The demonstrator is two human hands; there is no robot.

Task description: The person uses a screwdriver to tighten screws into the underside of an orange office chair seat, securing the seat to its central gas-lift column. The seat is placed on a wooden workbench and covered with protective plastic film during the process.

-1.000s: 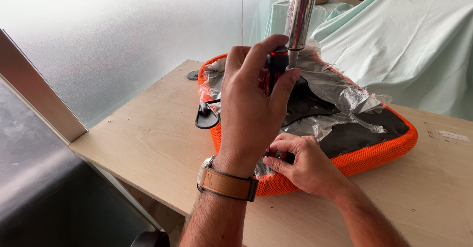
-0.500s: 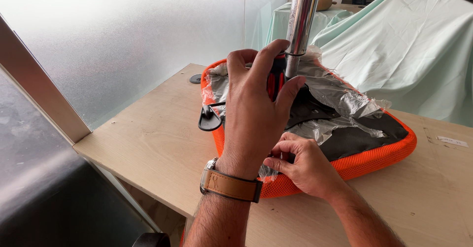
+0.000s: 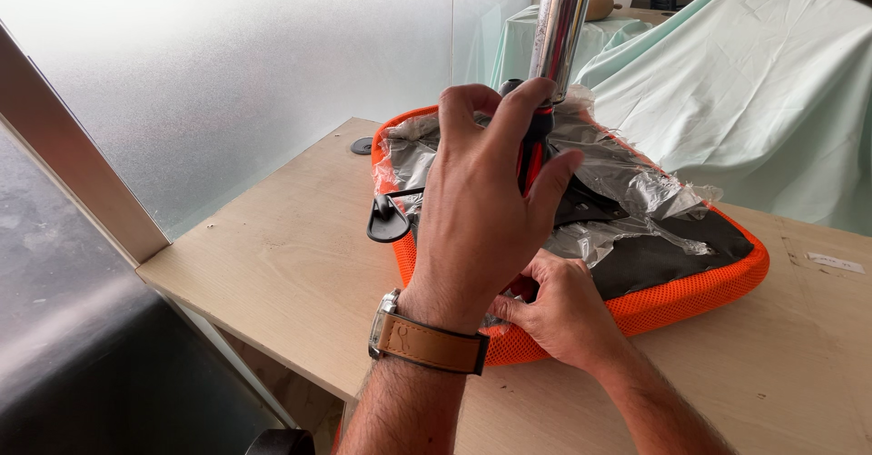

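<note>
An orange mesh chair seat [image 3: 690,296] lies upside down on a wooden table [image 3: 272,264], its black underside partly covered in clear plastic wrap [image 3: 636,187]. A chrome column [image 3: 556,28] rises from its middle. My left hand [image 3: 481,210], with a brown-strapped watch on the wrist, grips the red and black handle of a screwdriver [image 3: 536,142] held upright over the seat's near edge. My right hand [image 3: 563,314] rests low against the seat's orange rim, fingers pinched at something under the tool that I cannot make out.
A black lever [image 3: 389,223] sticks out from the seat's left side. A small dark disc [image 3: 361,146] lies on the table near the frosted glass wall [image 3: 227,83]. Pale green cloth [image 3: 754,83] covers furniture behind. The table's near edge drops off at left.
The view has shifted slightly, with both hands and the seat lower in the picture. My left hand stays around the screwdriver and my right hand stays at the rim.
</note>
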